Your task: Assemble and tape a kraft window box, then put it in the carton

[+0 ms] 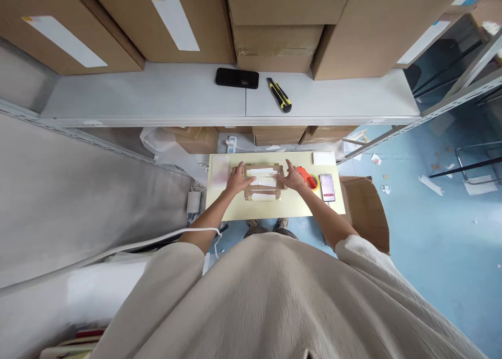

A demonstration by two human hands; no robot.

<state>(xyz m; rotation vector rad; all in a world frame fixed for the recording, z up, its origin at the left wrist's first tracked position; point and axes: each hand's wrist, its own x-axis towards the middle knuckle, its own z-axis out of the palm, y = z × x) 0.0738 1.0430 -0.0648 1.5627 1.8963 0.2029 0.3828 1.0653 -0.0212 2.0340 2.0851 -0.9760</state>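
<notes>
A small brown cardboard package with white strips and shiny clear tape lies on the pale yellow tabletop. My left hand grips its left side, thumb reaching over the top face. On the opposite side my right hand holds the edge, thumb on top and index finger stretched forward. The package's underside and some fingertips are hidden. Just right of my right hand lies an orange-red tape dispenser with a yellow-edged roll. Beside it is a phone with a lit screen.
Above the table's far side runs a grey shelf bearing large cartons, a black phone and a yellow-black utility knife. An open carton stands right of the table. A white cable crosses at left. Paper scraps litter the blue floor.
</notes>
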